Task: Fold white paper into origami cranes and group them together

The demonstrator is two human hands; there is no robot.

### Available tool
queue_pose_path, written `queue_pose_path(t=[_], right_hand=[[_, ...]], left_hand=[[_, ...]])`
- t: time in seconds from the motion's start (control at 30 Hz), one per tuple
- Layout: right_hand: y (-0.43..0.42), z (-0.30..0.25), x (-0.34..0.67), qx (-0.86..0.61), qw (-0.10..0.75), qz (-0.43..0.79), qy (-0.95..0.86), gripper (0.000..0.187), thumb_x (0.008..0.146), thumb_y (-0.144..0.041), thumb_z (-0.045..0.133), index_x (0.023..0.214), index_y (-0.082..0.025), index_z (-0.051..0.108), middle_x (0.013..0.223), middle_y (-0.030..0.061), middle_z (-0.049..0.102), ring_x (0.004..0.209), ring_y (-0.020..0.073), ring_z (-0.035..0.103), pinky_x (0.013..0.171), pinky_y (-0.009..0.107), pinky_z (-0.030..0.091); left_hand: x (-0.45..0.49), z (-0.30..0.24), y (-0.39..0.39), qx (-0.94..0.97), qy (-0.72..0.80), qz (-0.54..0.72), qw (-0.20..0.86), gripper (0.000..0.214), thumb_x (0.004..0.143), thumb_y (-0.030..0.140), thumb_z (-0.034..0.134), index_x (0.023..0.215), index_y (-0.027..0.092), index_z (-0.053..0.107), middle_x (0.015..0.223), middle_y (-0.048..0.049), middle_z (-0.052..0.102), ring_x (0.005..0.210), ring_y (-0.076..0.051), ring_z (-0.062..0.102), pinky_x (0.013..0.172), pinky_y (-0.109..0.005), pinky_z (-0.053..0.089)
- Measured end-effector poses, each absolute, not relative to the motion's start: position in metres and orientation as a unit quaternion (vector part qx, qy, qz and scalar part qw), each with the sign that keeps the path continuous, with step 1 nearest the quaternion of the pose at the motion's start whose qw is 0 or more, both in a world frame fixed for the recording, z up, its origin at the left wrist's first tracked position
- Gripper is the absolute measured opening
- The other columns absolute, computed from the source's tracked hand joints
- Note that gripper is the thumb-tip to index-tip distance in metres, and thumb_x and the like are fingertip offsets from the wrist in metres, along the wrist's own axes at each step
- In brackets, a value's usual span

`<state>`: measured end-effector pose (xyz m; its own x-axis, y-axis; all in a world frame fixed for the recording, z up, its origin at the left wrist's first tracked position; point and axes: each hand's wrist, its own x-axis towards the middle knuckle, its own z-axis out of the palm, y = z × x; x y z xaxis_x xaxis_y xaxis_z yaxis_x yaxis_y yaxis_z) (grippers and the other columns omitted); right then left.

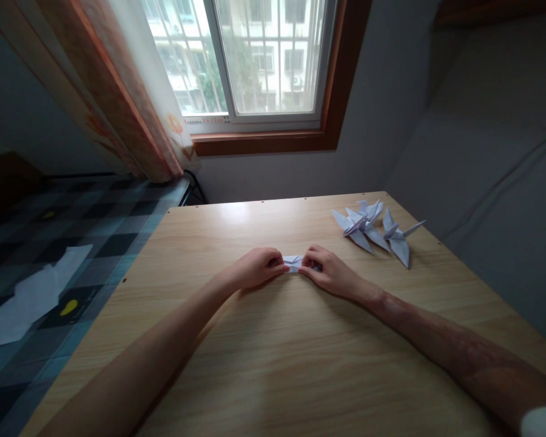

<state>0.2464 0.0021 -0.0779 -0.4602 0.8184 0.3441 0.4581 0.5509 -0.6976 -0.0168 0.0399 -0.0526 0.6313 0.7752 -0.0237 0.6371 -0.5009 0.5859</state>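
A small piece of folded white paper [293, 261] is between my two hands, over the middle of the wooden table. My left hand [261, 267] pinches its left end, thumb toward me and fingers curled. At the other end my right hand [326, 269] grips the paper in the same way, so only the middle part with its creases shows. Both ends are hidden by my fingers. Beyond my right hand, several folded paper cranes [363, 226] lie clustered, and one crane [396, 237] sits at the right of the group.
The light wooden table [255, 364] fills the foreground. On the left, white paper sheets [36, 297] rest on a checked bed cover [113, 221]. A patterned curtain [131, 91] hangs beside the window [268, 60]. A cable [505, 176] runs along the right wall.
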Motion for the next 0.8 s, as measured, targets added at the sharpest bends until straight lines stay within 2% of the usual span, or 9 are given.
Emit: queue_pose_path(t=[0.17, 0.47, 0.8], right_hand=[[0.0028, -0.0785, 0.2476, -0.394, 0.341, 0.273, -0.809, 0.015, 0.1, -0.025, 0.075, 0.087, -0.02, 0.07, 0.091, 0.003, 0.065, 0.084, 0.019, 0.062, 0.077, 0.032, 0.049], [0.0047, -0.0813, 0.2447, -0.421, 0.347, 0.264, -0.795, 0.018, 0.094, -0.019, 0.078, 0.08, -0.02, 0.067, 0.089, 0.0021, 0.064, 0.085, 0.0195, 0.061, 0.078, 0.033, 0.046], [0.0045, -0.0839, 0.2429, -0.439, 0.348, 0.237, -0.794, 0.021, 0.092, -0.018, 0.081, 0.078, -0.02, 0.065, 0.09, 0.0022, 0.065, 0.089, 0.0207, 0.061, 0.083, 0.035, 0.044]], left_hand=[[-0.0168, -0.0538, 0.0407, 0.851, 0.418, 0.117, 0.295, 0.048, 0.098, 0.061, 0.064, 0.078, 0.018, 0.069, 0.074, -0.0006, 0.064, 0.068, -0.015, 0.05, 0.061, -0.028, 0.032], [-0.0112, -0.0472, 0.0351, 0.859, 0.441, 0.094, 0.242, 0.041, 0.099, 0.053, 0.063, 0.077, 0.019, 0.067, 0.076, -0.0022, 0.066, 0.067, -0.017, 0.051, 0.062, -0.029, 0.03], [-0.0092, -0.046, 0.0337, 0.862, 0.452, 0.082, 0.214, 0.041, 0.1, 0.053, 0.063, 0.077, 0.02, 0.067, 0.079, -0.0038, 0.069, 0.069, -0.018, 0.053, 0.063, -0.03, 0.032]])
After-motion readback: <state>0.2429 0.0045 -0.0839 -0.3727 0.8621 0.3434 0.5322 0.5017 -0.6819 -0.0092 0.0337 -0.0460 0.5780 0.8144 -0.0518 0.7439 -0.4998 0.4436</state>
